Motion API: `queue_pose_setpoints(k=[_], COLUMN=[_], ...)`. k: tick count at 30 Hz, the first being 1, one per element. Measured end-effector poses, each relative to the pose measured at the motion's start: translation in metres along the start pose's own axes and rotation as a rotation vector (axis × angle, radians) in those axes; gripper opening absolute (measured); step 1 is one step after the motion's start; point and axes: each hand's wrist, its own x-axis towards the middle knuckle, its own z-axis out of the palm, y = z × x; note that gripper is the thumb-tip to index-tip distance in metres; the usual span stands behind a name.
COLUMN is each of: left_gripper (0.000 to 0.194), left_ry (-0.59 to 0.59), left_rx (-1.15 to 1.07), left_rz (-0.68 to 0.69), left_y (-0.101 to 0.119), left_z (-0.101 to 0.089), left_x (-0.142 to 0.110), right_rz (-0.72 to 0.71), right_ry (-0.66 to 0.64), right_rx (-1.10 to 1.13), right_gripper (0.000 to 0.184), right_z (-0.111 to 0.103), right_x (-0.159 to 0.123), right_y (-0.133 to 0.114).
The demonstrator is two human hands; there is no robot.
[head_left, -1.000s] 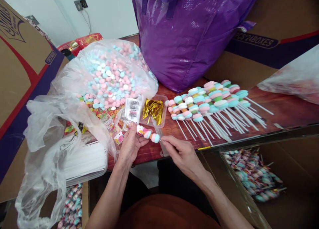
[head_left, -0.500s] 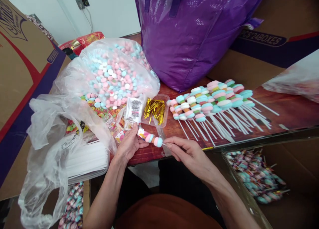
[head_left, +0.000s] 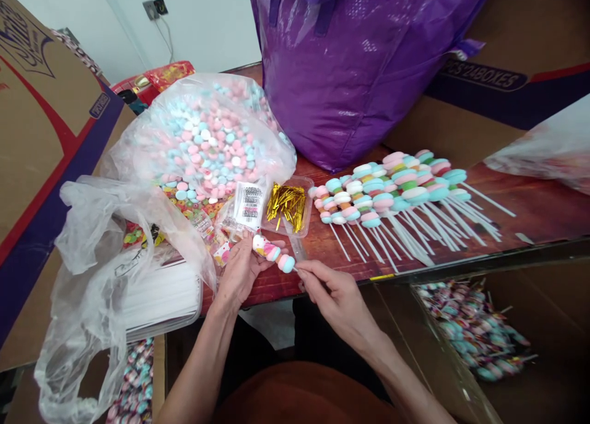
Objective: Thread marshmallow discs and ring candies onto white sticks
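My left hand [head_left: 238,271] is closed around the top of a candy skewer [head_left: 273,252] with pink, white and blue pieces. My right hand [head_left: 332,290] pinches the skewer's white stick just below the lowest blue piece. Both hands hover over the near edge of the red-brown table [head_left: 530,209]. Just behind the hands lies a small clear tray of gold twist ties [head_left: 286,203] and a white barcode label packet [head_left: 247,204].
A clear bag of pink, blue and white candies [head_left: 207,142] fills the left. Several finished skewers [head_left: 396,193] lie in a row at right. A purple bag [head_left: 354,61] stands behind. Cardboard boxes flank both sides; a box of wrapped skewers [head_left: 470,329] sits lower right.
The skewer and both hands shifted slightly right and then back left. The grip on the skewer stays the same.
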Motion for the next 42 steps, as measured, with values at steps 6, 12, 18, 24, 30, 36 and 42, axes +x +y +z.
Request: queue_pose_setpoints(k=[6, 12, 18, 24, 30, 36, 42], left_gripper=[0.046, 0.041, 0.044, 0.029, 0.029, 0.034, 0.035], left_ry=[-0.003, -0.001, -0.1, 0.025, 0.056, 0.023, 0.053], left_rx=[-0.059, -0.031, -0.047, -0.162, -0.15, -0.131, -0.159], left_rz=[0.043, -0.004, -0.103, 0.044, 0.03, 0.049, 0.057], left_y=[-0.004, -0.007, 0.006, 0.004, 0.005, -0.002, -0.005], left_z=[0.01, 0.015, 0.004, 0.003, 0.001, 0.004, 0.007], left_x=[-0.007, -0.01, -0.007, 0.001, 0.001, -0.001, -0.002], right_rz=[-0.169, -0.307, -0.281, 0.03, 0.324, 0.3, -0.001], right_ry=[0.077, 0.028, 0.034, -0.069, -0.119, -0.014, 0.013], right_rx=[-0.171, -0.359, -0.161, 0.074, 0.428, 0.357, 0.031], right_gripper=[0.02, 0.031, 0.024, 0.025, 0.032, 0.032, 0.024], right_z=[0.015, 0.019, 0.014, 0.005, 0.001, 0.012, 0.022], right_x=[-0.002, 0.002, 0.004, 0.003, 0.007, 0.007, 0.002], right_y=[0.007, 0.01, 0.008, 0.003, -0.001, -0.001, 0.002])
